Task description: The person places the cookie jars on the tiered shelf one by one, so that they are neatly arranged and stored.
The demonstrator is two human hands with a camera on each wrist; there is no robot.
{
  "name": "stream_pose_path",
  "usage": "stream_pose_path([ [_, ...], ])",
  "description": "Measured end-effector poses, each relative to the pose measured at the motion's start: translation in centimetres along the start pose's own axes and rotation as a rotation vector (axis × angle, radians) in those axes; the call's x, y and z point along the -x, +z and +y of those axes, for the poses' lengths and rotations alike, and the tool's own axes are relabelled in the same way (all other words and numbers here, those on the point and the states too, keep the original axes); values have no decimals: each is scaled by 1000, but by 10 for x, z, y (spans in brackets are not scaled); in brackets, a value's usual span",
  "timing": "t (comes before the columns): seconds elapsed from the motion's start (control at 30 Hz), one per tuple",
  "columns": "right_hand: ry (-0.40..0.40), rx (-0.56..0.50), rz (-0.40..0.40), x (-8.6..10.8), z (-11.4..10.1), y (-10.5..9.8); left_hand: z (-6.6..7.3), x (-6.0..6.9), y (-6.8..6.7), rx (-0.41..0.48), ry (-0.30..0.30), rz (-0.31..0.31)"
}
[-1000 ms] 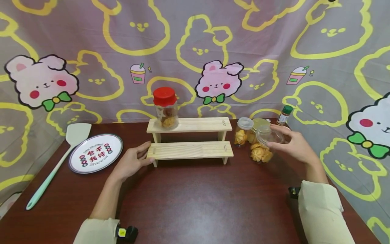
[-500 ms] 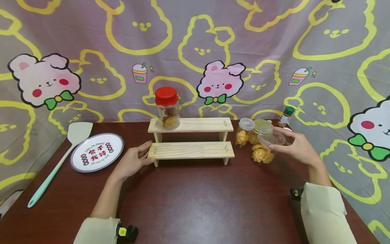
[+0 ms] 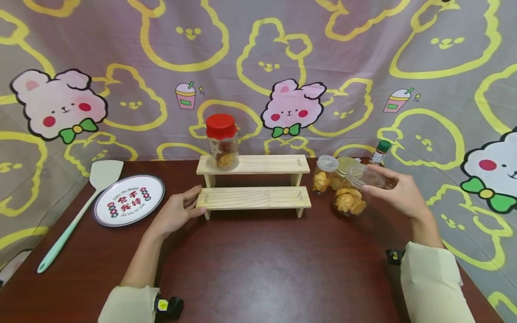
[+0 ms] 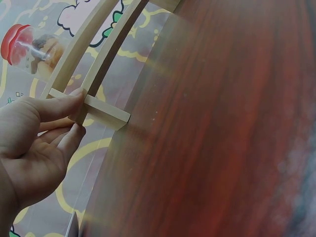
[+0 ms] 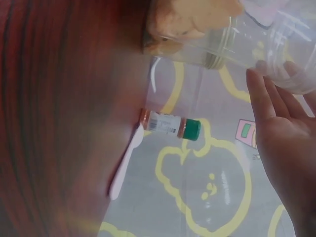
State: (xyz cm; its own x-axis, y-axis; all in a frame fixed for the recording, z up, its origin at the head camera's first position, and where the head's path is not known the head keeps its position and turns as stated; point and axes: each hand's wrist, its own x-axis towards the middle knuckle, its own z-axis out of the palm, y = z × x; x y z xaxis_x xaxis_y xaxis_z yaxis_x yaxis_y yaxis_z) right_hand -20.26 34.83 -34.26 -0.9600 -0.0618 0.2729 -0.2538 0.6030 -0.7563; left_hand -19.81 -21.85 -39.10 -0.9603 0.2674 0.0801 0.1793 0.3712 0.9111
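My left hand [image 3: 173, 216] grips the left end of the lower tier of a two-step wooden rack [image 3: 254, 198]; in the left wrist view, thumb and fingers of the hand [image 4: 42, 133] pinch the board's end [image 4: 91, 89]. A red-lidded jar [image 3: 222, 142] with cookies stands on the upper tier's left part. My right hand [image 3: 397, 190] holds a clear round lid [image 3: 365, 176] at the top of a clear jar of cookies [image 3: 348, 202]. The right wrist view has the hand [image 5: 281, 113] with its fingers at the clear lid [image 5: 291, 54].
Beside the rack's right end stand a small clear-lidded jar of cookies [image 3: 324, 175] and a gold-lidded jar [image 3: 345, 166]. Behind the right hand is a green-capped bottle [image 3: 379, 152]. An oval plate [image 3: 129, 200] and a spatula [image 3: 66, 229] lie at the left. A patterned cloth hangs behind.
My right hand has shifted slightly right, and the clear lid in it has tilted and moved right, above the cookie jar. The left hand keeps its grip on the rack.
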Motion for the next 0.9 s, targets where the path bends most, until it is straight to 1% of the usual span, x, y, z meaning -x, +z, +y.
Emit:
stream_pose_path([
  [0.17, -8, -30, 91, -2, -7, -2, 0, 0, -1, -9, 5, 2],
  [0.27, -43, -82, 160, -3, -9, -2, 0, 0, -1, -13, 10, 3],
  [0.4, -113, -180, 244, -5, -11, -1, -2, -1, -1, -12, 10, 4],
  [0.53, -135, -211, 319, -6, -13, 1, -4, -1, 0, -2, 9, 2],
  [0.7, -184, -280, 376, -7, -23, 2, -4, 0, 1, -8, 11, 2],
  [0.77, -204, -332, 387, -7, -28, 2, -5, 0, 1, -14, 8, 1],
  [0.9, -225, -347, 398, -9, -38, 3, -4, 0, 1, -18, 4, 0],
])
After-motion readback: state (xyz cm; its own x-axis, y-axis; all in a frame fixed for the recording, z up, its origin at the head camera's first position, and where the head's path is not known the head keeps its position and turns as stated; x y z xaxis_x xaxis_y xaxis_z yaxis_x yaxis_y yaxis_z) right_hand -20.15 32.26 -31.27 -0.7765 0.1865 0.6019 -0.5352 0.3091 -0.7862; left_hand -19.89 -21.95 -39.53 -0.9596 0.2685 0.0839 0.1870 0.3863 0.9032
